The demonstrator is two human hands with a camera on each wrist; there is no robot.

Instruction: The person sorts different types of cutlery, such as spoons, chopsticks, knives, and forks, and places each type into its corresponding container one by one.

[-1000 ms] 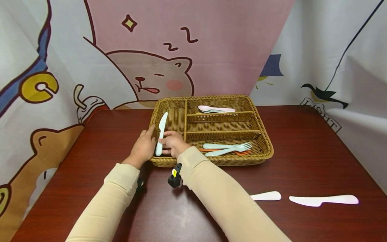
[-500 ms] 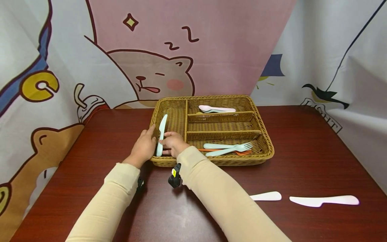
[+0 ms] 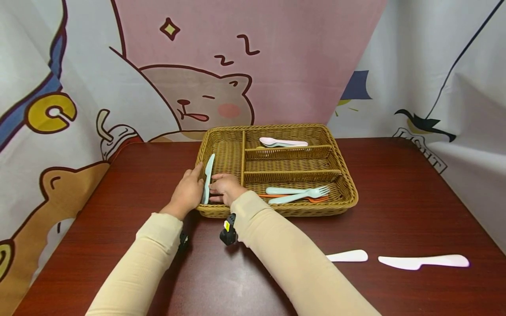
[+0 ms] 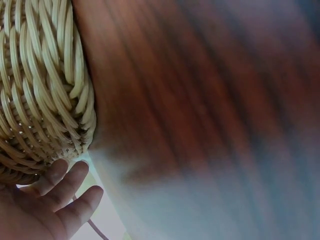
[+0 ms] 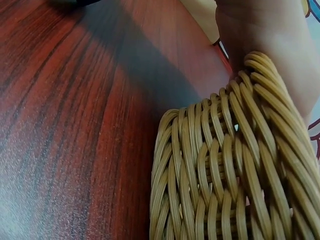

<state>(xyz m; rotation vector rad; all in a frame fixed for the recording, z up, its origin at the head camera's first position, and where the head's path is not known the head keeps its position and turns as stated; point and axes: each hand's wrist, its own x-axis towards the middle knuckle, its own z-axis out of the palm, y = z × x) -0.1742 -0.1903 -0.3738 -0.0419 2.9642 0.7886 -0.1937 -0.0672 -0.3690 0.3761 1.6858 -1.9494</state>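
Note:
A pale mint table knife (image 3: 207, 177) stands tilted along the left wall of the wicker basket (image 3: 348, 193), in its long left compartment, blade pointing away. My right hand (image 3: 226, 188) reaches over the front rim, its fingertips right beside the knife handle and its fingers loosely spread. My left hand (image 3: 189, 191) rests against the basket's left side near the front corner. Its fingers (image 4: 80, 207) extend along the outer wicker wall in the left wrist view; the thumb is hidden. In the right wrist view only the wrist shows above the basket rim (image 5: 265, 75).
Mint forks (image 3: 300, 195) with orange cutlery (image 3: 318, 199) lie in the front compartment. A pink spoon (image 3: 282, 142) over a mint one sits in the back compartment. On the table (image 3: 395, 219), right of the basket, lie a white knife (image 3: 423, 261) and a white handle (image 3: 349, 256) partly under the right sleeve.
The knife has dropped lower and rolled from its flat side onto its edge against the left wall. My right fingertips now sit beside it instead of over it. The left hand stays put.

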